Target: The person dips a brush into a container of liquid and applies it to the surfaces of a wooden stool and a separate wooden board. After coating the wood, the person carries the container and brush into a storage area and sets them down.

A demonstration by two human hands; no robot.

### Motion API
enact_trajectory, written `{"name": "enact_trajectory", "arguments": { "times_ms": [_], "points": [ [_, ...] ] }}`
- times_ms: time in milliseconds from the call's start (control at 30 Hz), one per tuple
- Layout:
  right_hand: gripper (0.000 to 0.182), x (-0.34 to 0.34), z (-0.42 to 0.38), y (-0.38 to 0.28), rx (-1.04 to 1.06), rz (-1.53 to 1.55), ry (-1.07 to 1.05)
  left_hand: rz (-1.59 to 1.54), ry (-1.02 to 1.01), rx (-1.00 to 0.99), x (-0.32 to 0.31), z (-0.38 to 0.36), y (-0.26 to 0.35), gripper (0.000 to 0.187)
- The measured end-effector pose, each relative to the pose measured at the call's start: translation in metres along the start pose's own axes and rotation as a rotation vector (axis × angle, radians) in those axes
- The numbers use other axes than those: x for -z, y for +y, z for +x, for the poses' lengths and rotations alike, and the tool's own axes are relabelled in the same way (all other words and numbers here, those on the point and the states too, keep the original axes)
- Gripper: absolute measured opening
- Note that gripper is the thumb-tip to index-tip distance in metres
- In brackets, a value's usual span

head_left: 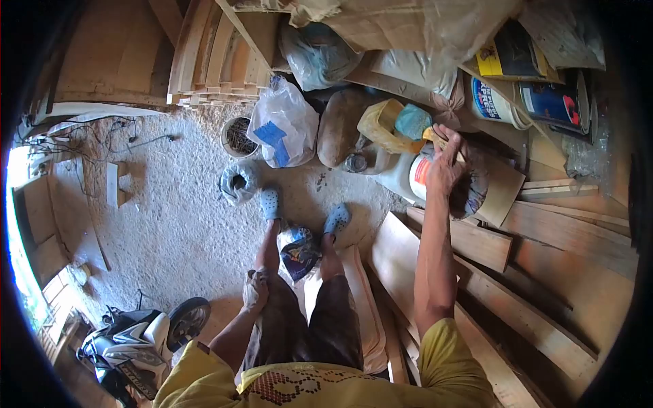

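My right hand (445, 163) reaches forward with its fingers closed around a short yellow-and-tan handle (437, 138), whose exact kind I cannot make out. The hand is above a white tub with a red label (419, 175). Just left of its fingers are a light-blue plastic container (412, 122) and a cut-open yellowish jug (381, 122). Beside my knee, my left hand (256, 289) looks wrapped in or covered by greyish cloth, and its fingers cannot be told apart. A dark printed plastic bag (299, 253) lies between my legs.
Long wooden boards (530, 309) lie at the right. A clear bag with blue print (282, 129), a bucket of nails (239, 136) and a grey bag-like ring (239, 182) stand ahead. Paint buckets (496, 102) sit at the back right. A motorcycle (139, 343) is at the left.
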State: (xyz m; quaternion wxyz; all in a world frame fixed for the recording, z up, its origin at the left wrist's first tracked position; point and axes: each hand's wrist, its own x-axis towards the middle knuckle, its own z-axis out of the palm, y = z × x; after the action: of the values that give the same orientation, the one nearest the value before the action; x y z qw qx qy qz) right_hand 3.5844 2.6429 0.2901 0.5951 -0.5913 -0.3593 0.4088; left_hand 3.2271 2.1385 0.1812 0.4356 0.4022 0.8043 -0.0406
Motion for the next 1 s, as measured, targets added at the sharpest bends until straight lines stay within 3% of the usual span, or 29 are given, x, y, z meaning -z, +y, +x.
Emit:
{"name": "enact_trajectory", "arguments": {
  "times_ms": [33, 100, 233, 433, 667, 800, 900, 1000],
  "points": [
    [0.034, 0.000, 0.002, -0.005, 0.005, -0.003, -0.006, 0.003, 0.043, -0.038, 0.003, 0.000, 0.001, 0.029],
    [0.032, 0.009, -0.007, -0.018, 0.104, -0.302, -0.116, 0.020, 0.059, -0.069, 0.009, -0.011, -0.004, 0.029],
    [0.024, 0.010, 0.008, -0.008, 0.221, -0.372, -0.332, -0.002, 0.016, 0.000, 0.013, -0.005, -0.003, 0.030],
    [0.024, 0.005, 0.025, -0.020, 0.297, -0.359, -0.246, -0.014, -0.010, 0.019, 0.009, -0.005, -0.004, 0.027],
    [0.020, 0.014, 0.030, 0.009, 0.144, -0.389, -0.321, 0.022, 0.023, -0.012, 0.014, -0.005, 0.009, 0.024],
    [0.017, -0.001, 0.021, 0.014, 0.177, -0.436, -0.397, 0.019, -0.040, 0.048, 0.017, -0.008, 0.007, 0.025],
    [0.019, -0.019, 0.018, 0.021, 0.557, -0.727, -0.386, 0.018, 0.033, -0.047, 0.005, 0.001, -0.001, 0.025],
    [0.028, -0.032, 0.011, 0.032, 0.444, -0.957, -0.269, 0.018, -0.004, 0.002, 0.006, 0.001, -0.006, 0.025]
  ]
}}
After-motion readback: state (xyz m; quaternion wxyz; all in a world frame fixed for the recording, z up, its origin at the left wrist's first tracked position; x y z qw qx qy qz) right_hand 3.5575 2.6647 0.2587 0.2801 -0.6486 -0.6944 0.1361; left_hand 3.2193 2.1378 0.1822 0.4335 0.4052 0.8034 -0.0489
